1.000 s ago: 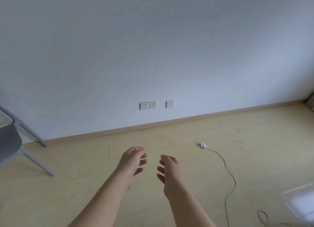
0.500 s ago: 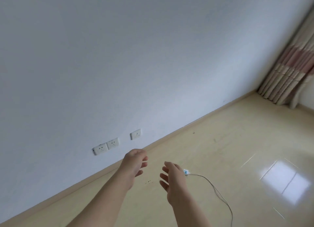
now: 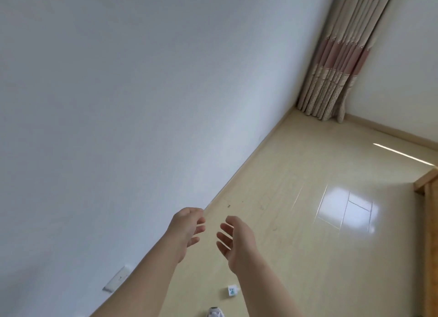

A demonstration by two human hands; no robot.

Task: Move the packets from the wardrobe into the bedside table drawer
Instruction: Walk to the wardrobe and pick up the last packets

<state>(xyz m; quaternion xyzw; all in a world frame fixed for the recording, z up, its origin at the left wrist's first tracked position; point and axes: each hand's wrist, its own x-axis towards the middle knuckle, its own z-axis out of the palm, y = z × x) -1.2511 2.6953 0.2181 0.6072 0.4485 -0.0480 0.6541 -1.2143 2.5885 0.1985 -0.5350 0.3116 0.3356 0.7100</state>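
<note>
Turned rightward over the last second, to judge by the background. Lost from view: grey chair, two of three socket plates. Now present, left to right: bare wall [image 3: 118,103] with one socket plate [image 3: 116,281] low down; curtain [image 3: 341,55] in the far corner; corner of wooden furniture [image 3: 426,193] at the right edge, cropped, not identifiable as wardrobe or bedside table.

No change at the hands. At centre, left hand [image 3: 187,231] held out ahead, fingers loosely spread and slightly curled, holding nothing. Just beside it but apart, right hand [image 3: 239,243], palm toward the left, fingers relaxed and parted, likewise empty.

On the floor [image 3: 308,222] beside the right forearm: small white plug [image 3: 232,290], cable hidden. At the bottom edge, a pale rounded item [image 3: 214,313], perhaps a shoe tip; too cropped to tell.

No packets in view; no drawer seen either. Judged: transit phase, turning toward the pick-up point, no packet yet in hand.

Count: hands 2, both empty; socket plate 1; plug 1; curtain 1, gathered in folds; wooden furniture 1 corner; packets 0 visible.
</note>
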